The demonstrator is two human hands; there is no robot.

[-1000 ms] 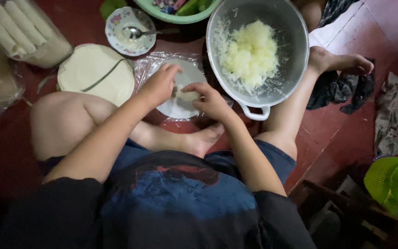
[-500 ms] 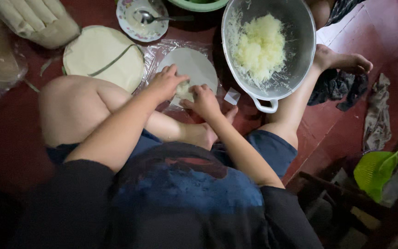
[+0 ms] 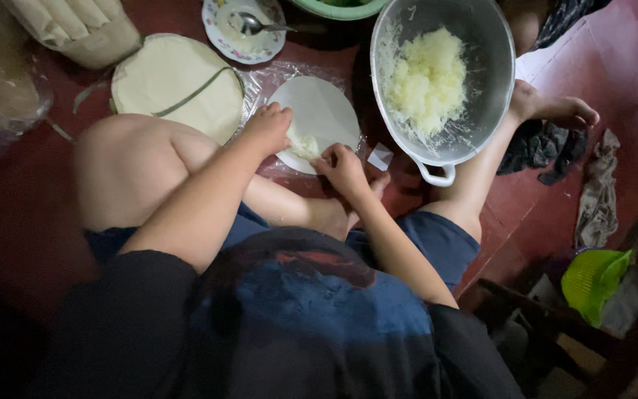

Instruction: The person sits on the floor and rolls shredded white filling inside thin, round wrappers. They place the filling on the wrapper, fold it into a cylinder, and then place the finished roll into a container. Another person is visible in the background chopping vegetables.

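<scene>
— Hands moved? Left hand and right hand now sit lower on the wrapper, fingers curled, pinching filling.

— Folding underway (bowl untouched), wrapper flat on the floor.

Seated cross-legged, a person reaches both arms forward and down.
The left hand curls loosely, fingers bent, wrist straight. The right hand lies close beside it, fingertips pressed down and pinched together, elbow tucked near the knee.
</scene>
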